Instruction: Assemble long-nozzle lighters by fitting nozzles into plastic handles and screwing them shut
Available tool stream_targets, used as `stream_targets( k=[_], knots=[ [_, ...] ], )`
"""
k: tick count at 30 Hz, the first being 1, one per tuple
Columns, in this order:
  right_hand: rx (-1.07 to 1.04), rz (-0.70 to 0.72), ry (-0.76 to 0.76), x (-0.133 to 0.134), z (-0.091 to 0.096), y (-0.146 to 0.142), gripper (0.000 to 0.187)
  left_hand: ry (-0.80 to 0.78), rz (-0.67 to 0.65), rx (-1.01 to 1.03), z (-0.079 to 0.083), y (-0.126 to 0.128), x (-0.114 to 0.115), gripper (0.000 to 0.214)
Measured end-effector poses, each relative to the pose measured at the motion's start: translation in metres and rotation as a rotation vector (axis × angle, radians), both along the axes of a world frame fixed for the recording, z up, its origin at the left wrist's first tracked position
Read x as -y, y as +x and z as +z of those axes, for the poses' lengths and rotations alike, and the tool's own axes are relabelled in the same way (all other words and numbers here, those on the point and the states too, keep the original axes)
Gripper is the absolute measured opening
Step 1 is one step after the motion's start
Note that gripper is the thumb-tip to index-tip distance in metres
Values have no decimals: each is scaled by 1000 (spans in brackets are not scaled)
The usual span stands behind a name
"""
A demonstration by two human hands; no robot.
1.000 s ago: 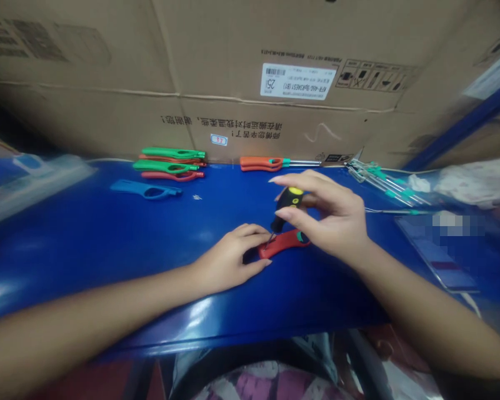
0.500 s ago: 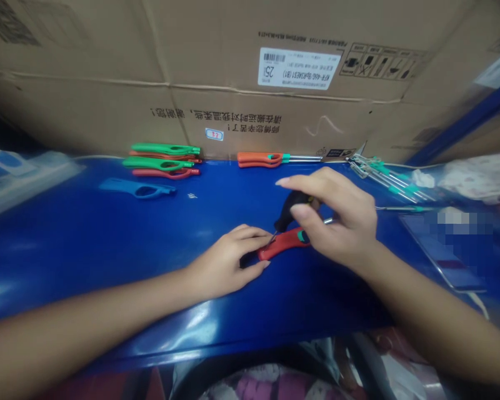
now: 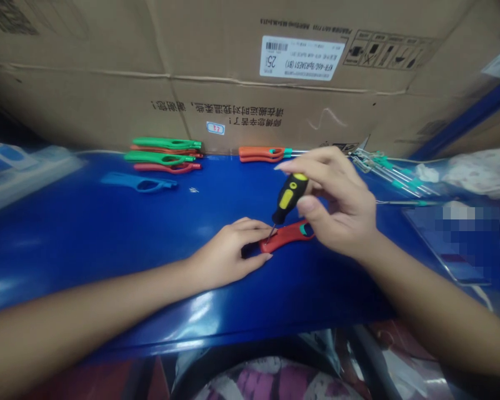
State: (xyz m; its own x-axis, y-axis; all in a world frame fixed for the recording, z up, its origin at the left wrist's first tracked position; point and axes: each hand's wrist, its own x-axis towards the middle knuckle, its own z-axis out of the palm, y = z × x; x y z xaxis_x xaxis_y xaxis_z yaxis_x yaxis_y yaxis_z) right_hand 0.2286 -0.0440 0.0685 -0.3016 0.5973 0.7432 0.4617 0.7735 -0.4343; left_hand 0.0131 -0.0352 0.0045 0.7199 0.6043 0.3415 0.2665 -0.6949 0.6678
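Observation:
A red lighter with a teal trigger lies on the blue table, its left end between the thumb and fingers of my left hand. Above it, my right hand grips a short black-and-yellow screwdriver by the handle. The screwdriver leans, and its shaft reaches down to the lighter's left end. My right hand hides the lighter's far right end.
Green and red lighter casings and a blue casing lie at the back left. Small screws sit nearby. An orange lighter and several metal lighter rods lie along the cardboard. A phone rests at right.
My right hand's fingers have shifted on the screwdriver, and its handle has turned so the yellow patches show. My left hand still holds the red lighter in place.

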Motion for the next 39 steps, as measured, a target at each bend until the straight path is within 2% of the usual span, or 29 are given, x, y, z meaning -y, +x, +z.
stream_targets(
  k=[2,4,8,9,10,14,15,18,20,25,27,30,31,32,36,37,39],
  knots=[
    [-11,84,-136,2,1,-2,33,5,6,-5,0,0,0,34],
    [-28,116,-147,4,2,-4,33,2,7,-13,0,0,0,35],
    [52,25,213,8,9,-1,28,-1,-6,-1,0,0,0,32],
    [91,-3,259,9,11,0,26,-1,-5,1,-1,0,0,32],
    [126,-21,249,10,13,1,26,-1,-2,0,-1,0,0,33],
    [142,33,-64,9,15,3,37,-4,-5,-12,-1,0,-1,34],
    [127,43,-92,7,14,3,36,-5,-9,-15,-1,0,-1,33],
    [80,-55,21,-1,12,7,27,-15,-8,-21,-2,0,-1,35],
    [108,-86,57,-5,12,11,29,-24,-8,-16,-2,-1,-1,35],
    [135,135,-235,-5,14,15,41,-10,-19,-15,-1,-1,-1,32],
    [89,119,-183,-5,12,13,35,2,-17,-22,-1,-1,-1,31],
    [34,5,34,-5,8,9,27,9,-11,-21,-2,0,-1,32],
    [37,-5,61,-5,8,8,26,8,-8,-19,-2,0,-1,33],
    [46,9,44,-4,7,7,26,7,-6,-17,-2,0,-1,33],
    [34,154,-198,2,8,3,35,11,2,-23,-1,0,-1,33],
    [17,156,-202,3,9,3,34,14,1,-26,-1,0,-1,32],
    [0,83,-96,4,9,1,28,20,-2,-24,-1,0,-1,30]
  ],
)
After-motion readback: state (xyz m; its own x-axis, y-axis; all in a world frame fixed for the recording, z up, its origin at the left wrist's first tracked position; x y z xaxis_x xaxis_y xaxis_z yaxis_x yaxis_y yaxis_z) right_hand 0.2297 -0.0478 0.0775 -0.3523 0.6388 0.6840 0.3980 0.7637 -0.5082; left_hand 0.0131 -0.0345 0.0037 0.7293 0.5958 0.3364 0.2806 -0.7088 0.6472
